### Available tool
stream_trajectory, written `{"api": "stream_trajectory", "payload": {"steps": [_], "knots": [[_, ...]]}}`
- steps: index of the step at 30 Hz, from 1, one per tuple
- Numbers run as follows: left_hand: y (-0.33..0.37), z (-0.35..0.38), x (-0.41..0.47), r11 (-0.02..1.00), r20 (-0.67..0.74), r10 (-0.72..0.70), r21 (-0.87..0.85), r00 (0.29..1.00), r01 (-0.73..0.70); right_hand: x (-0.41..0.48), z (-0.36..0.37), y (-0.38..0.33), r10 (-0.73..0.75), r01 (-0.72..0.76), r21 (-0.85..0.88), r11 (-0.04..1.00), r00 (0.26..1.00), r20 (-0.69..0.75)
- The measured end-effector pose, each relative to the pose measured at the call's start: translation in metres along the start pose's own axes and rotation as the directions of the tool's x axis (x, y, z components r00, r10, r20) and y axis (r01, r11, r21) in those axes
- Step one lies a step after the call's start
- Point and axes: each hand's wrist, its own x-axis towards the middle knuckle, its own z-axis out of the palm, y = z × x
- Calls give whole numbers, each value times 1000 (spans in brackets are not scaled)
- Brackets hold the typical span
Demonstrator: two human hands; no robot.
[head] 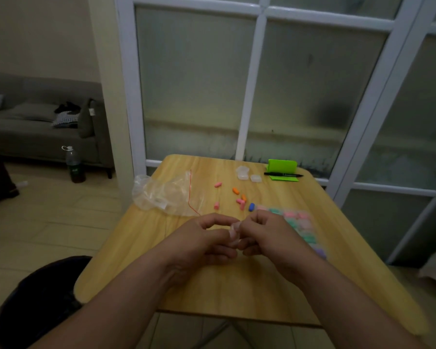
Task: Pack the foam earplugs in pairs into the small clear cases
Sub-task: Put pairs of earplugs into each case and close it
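Note:
My left hand [209, 238] and my right hand [264, 233] meet over the middle of the wooden table [237, 285], and both grip a small clear case [234, 231] between their fingertips. Its contents are hidden. Loose foam earplugs lie beyond the hands: pink ones [218, 184] [216, 205], orange ones [235, 190], a blue one [251, 206]. Two more clear cases [243, 172] [255, 178] stand at the far side. A clear bag of many pastel earplugs [301, 222] lies right of my right hand.
A crumpled clear plastic bag [164, 195] with a red strip lies at the table's left edge. A green holder [282, 167] and a black marker [283, 174] sit at the far right corner. Glass doors stand behind; a sofa and a bottle [73, 165] are left.

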Motion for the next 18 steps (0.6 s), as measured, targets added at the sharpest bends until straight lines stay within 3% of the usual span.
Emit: {"api": "stream_trajectory", "payload": {"steps": [14,18], "knots": [[-2,-3,6,1000,7,-16,19,1000,16,1,2,4,-42,41,-78,996,999,-11],[0,-11,9,997,-48,-65,-52,997,63,6,0,9,-14,14,1,1000,1000,-14]]}}
